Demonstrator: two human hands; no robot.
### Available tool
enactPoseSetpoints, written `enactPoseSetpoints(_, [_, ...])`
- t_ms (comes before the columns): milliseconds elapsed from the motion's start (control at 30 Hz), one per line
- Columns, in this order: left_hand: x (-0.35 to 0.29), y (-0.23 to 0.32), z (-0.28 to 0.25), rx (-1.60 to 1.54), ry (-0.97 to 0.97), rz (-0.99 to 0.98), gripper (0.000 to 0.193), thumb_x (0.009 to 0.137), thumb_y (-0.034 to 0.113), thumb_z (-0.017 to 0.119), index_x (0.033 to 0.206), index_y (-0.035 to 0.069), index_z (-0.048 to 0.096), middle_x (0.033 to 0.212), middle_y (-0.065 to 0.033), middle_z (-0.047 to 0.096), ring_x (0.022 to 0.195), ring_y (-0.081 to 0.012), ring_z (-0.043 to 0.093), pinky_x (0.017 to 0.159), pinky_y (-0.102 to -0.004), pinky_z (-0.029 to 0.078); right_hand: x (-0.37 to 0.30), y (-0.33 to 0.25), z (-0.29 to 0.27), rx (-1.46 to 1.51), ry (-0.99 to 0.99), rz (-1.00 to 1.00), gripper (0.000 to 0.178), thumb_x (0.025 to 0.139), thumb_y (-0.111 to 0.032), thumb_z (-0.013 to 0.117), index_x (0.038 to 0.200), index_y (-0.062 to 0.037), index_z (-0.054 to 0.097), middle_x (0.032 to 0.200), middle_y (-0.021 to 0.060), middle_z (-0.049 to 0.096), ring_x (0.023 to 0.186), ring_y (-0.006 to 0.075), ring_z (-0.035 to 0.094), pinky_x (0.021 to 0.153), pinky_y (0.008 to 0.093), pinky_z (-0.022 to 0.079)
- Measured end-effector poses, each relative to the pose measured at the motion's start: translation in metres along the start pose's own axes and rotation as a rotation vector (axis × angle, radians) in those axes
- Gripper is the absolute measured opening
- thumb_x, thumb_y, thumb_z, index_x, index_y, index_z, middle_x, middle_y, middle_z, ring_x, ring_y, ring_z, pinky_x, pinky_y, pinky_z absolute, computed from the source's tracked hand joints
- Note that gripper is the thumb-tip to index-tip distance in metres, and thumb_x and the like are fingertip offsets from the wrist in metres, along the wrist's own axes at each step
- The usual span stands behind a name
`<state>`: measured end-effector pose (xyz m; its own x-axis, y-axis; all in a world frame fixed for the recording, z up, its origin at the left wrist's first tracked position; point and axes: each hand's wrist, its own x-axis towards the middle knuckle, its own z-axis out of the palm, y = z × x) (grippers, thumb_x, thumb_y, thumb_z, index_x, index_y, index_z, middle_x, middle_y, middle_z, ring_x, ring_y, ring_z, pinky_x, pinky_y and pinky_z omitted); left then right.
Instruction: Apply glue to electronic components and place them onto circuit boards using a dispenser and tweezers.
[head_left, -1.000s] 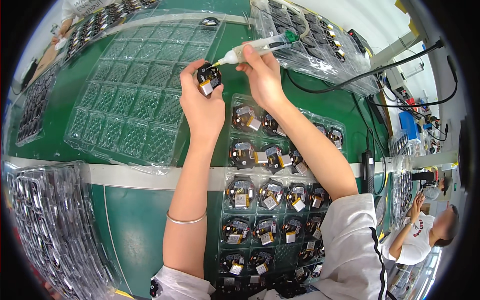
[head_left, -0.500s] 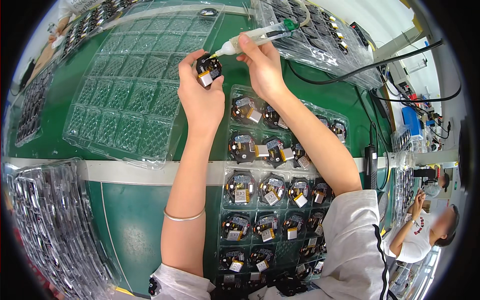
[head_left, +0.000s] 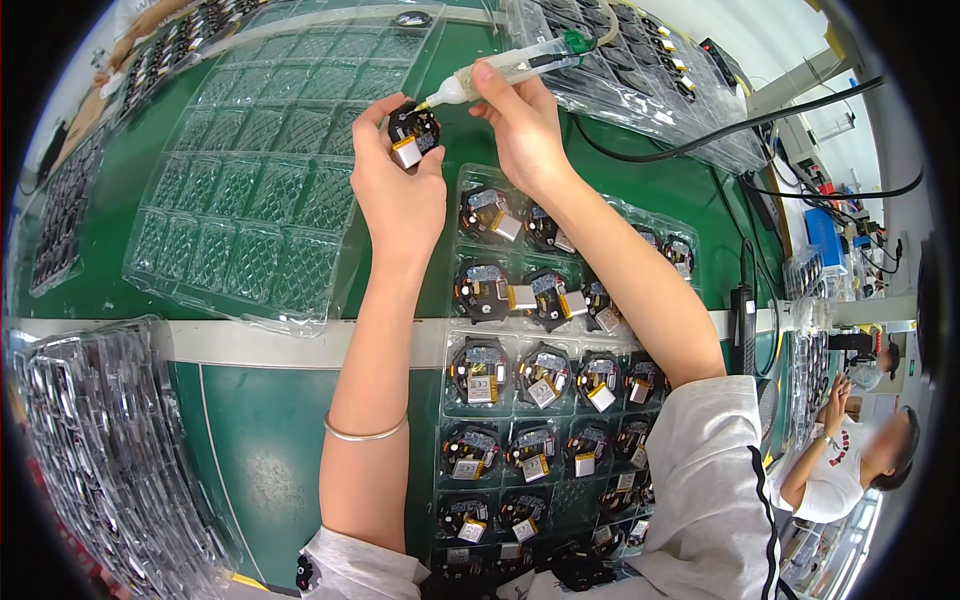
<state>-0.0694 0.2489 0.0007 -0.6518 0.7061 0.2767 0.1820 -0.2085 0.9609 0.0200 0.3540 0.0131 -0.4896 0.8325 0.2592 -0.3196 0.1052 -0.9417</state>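
Observation:
Between the thumb and fingers of my left hand (head_left: pixel 400 200) is a round black circuit assembly (head_left: pixel 413 130), with a silver battery pack on its lower part. My right hand (head_left: pixel 522 130) grips a clear dispensing syringe (head_left: pixel 510 68) with a green cap and a hose at its back end. The syringe slants down to the left, and its yellowish needle tip meets the upper edge of the assembly; whether it touches I cannot tell. Below my right forearm lies a clear tray of similar assemblies (head_left: pixel 483 373), several with silver battery packs.
A clear compartment tray (head_left: pixel 250 190) lies to the left, with one black part (head_left: pixel 412 19) at its far end. Stacked filled trays (head_left: pixel 120 450) stand at the lower left, more (head_left: pixel 640 80) at the far right. A black cable (head_left: pixel 690 150) crosses the right side. Another person (head_left: pixel 840 460) sits at right.
Both hands have shifted slightly left together with the assembly and the syringe. The needle tip stays at the assembly's upper edge.

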Motion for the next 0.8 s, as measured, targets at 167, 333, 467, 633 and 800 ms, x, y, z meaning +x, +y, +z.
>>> enactPoseSetpoints(167, [-0.0014,0.0022,-0.0001,0.0,-0.001,-0.01,0.055,0.078,-0.015,0.062,0.126,0.0,0.041,0.108,-0.0152,0.065,0.099,-0.0178,0.064,0.084,-0.0273,0.052,-0.0005,0.0006,0.0001,0.001,0.004,-0.002,0.039,0.088,-0.031,0.067,0.113,-0.0043,0.054,0.106,0.0033,0.061,0.097,0.0111,0.054,0.079,0.0292,0.041])
enactPoseSetpoints(333, [-0.0015,-0.0045,0.0032,-0.079,0.049,0.035,0.053,0.074,-0.016,0.062,0.12,0.003,0.046,0.099,-0.0155,0.067,0.092,-0.0205,0.066,0.079,-0.0304,0.052,-0.0011,0.0008,0.0022,0.054,0.045,-0.023,0.039,0.084,-0.031,0.072,0.107,-0.0031,0.057,0.096,0.0045,0.065,0.09,0.0107,0.057,0.075,0.0273,0.041])
enactPoseSetpoints(467, [0.0003,-0.0029,0.0009,-0.076,0.045,0.032,0.053,0.074,-0.016,0.062,0.12,0.003,0.046,0.099,-0.0154,0.067,0.092,-0.0206,0.066,0.079,-0.0304,0.052,0.0008,0.0007,0.0038,0.065,0.038,-0.02,0.038,0.084,-0.031,0.072,0.106,-0.0035,0.057,0.096,0.0044,0.065,0.09,0.0107,0.057,0.075,0.0274,0.041])
enactPoseSetpoints(633, [0.0011,-0.0009,-0.0005,-0.028,-0.018,-0.002,0.055,0.078,-0.015,0.061,0.126,-0.001,0.039,0.11,-0.0164,0.063,0.1,-0.0188,0.063,0.085,-0.0278,0.053,0.0012,0.0011,0.0044,0.065,0.042,-0.019,0.036,0.085,-0.029,0.072,0.105,-0.0037,0.057,0.096,0.0041,0.065,0.09,0.0102,0.058,0.074,0.0271,0.041])
enactPoseSetpoints(800, [0.0006,-0.0008,-0.0003,-0.017,-0.016,0.002,0.055,0.078,-0.015,0.061,0.127,-0.001,0.039,0.11,-0.0165,0.064,0.1,-0.019,0.064,0.085,-0.0278,0.053,0.0008,0.0005,0.0036,0.062,0.033,-0.024,0.035,0.084,-0.029,0.072,0.105,-0.0039,0.057,0.096,0.0039,0.065,0.089,0.0097,0.057,0.074,0.0266,0.041])
